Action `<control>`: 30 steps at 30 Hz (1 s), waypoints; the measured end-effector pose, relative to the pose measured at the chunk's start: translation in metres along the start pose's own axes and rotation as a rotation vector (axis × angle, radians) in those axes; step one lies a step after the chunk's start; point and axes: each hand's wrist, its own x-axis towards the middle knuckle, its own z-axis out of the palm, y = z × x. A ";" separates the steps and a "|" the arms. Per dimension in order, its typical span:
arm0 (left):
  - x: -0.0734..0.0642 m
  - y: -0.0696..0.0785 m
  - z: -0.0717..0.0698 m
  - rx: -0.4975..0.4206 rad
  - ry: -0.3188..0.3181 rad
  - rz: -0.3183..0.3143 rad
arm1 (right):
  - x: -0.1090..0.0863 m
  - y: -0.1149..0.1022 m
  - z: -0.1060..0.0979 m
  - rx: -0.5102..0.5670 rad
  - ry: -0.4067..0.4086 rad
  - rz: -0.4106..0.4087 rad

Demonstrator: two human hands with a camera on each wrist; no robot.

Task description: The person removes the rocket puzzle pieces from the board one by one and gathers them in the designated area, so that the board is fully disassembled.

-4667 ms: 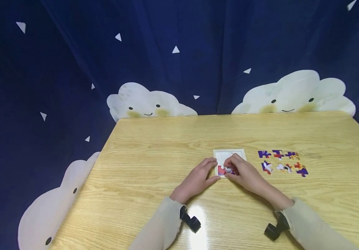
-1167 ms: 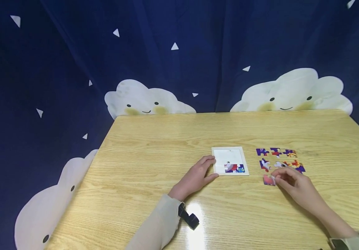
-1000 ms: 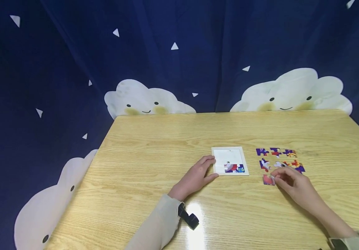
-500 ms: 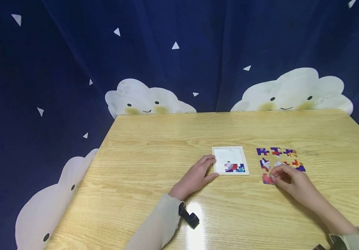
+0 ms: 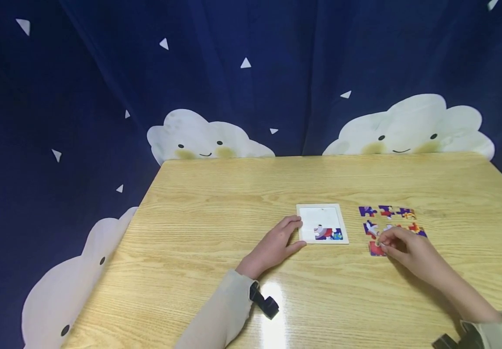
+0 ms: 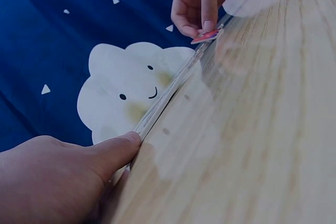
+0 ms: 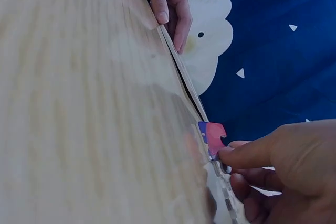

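Note:
In the head view a shallow white puzzle tray [image 5: 320, 215] lies on the table, with joined pieces [image 5: 328, 234] along its lower right edge. My left hand [image 5: 272, 245] rests at its left side, fingers on the side edge and thumb by the near corner. To the right, my right hand [image 5: 412, 252] pinches a red and purple puzzle piece [image 5: 376, 248] between thumb and fingertips. The right wrist view has this puzzle piece [image 7: 214, 136] tilted up at the fingertips. Loose puzzle pieces [image 5: 367, 212] lie in two rows just beyond; the hand partly covers the nearer row.
The wooden table [image 5: 216, 208] extends to both sides and behind the tray. A dark blue curtain [image 5: 251, 97] with white clouds hangs at its far and left edges. Black wrist cameras [image 5: 266, 305] sit at the cuffs.
Since the earliest frame, the right hand has moved from the tray to beside the loose pieces, and the red piece has left the tray's lower left corner. Lately the held piece has turned slightly.

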 end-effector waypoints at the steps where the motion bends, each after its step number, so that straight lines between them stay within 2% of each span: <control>1: 0.000 0.000 0.000 0.000 0.000 0.001 | 0.001 0.000 -0.001 -0.002 -0.010 0.007; 13: 0.001 -0.002 0.002 0.011 0.006 0.007 | 0.007 -0.002 -0.004 -0.015 -0.149 0.094; 21: 0.000 0.000 0.000 0.006 0.004 0.003 | 0.006 -0.002 -0.003 0.017 -0.119 0.081; 30: 0.000 0.002 -0.002 -0.023 -0.002 -0.002 | 0.004 0.006 -0.003 0.110 -0.131 0.062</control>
